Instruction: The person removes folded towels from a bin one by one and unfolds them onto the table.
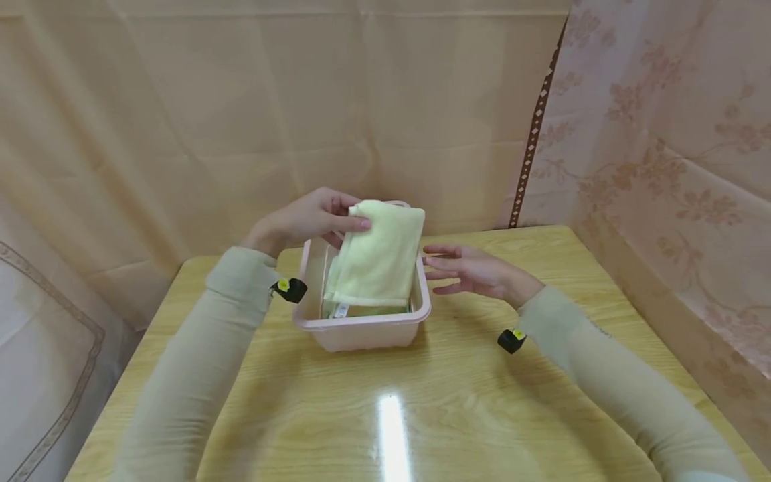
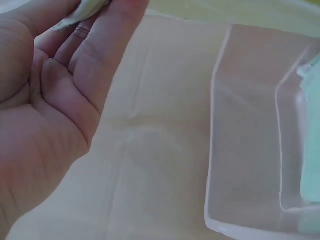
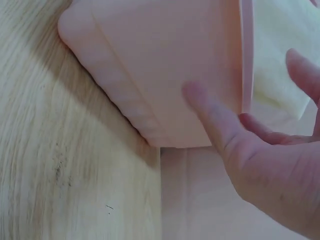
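A folded pale yellow towel is held up over a pink plastic basin on the table. My left hand pinches the towel's upper left corner between thumb and fingers. In the left wrist view, a bit of the cloth shows between those fingers. My right hand is beside the basin's right rim with fingers spread and nothing in them. Inside the basin lies a light green cloth, partly hidden under the towel. A small white label shows at the towel's lower left.
The wooden table carries the basin near its back edge. Behind it hangs a beige curtain, and a floral pink curtain closes off the right side. A black wrist device sits under the right sleeve.
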Action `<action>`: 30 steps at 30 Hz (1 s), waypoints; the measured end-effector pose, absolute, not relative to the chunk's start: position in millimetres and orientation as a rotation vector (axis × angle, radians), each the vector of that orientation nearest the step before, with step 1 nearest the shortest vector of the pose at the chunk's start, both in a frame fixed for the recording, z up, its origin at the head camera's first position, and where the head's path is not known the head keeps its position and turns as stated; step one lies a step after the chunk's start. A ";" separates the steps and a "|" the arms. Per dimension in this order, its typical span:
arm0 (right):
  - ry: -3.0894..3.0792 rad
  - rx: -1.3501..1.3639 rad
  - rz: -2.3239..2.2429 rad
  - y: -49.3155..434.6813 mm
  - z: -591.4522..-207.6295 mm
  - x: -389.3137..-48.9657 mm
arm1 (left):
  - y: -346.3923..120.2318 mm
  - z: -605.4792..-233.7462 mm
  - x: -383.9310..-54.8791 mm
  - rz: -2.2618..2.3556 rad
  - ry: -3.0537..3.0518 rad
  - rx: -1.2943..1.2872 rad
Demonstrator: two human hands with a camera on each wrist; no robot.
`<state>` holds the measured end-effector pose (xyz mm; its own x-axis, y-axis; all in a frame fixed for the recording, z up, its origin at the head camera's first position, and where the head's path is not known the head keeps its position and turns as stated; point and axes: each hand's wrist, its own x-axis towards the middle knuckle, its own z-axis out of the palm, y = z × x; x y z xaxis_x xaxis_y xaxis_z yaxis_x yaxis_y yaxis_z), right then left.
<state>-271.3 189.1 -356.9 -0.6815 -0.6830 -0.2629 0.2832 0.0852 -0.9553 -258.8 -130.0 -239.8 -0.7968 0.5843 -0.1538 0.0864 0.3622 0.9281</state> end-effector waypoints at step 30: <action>1.438 -0.869 -2.188 221.5 -317.2 -230.9 | -92.7 -194.3 -200.3 1.620 2.121 0.992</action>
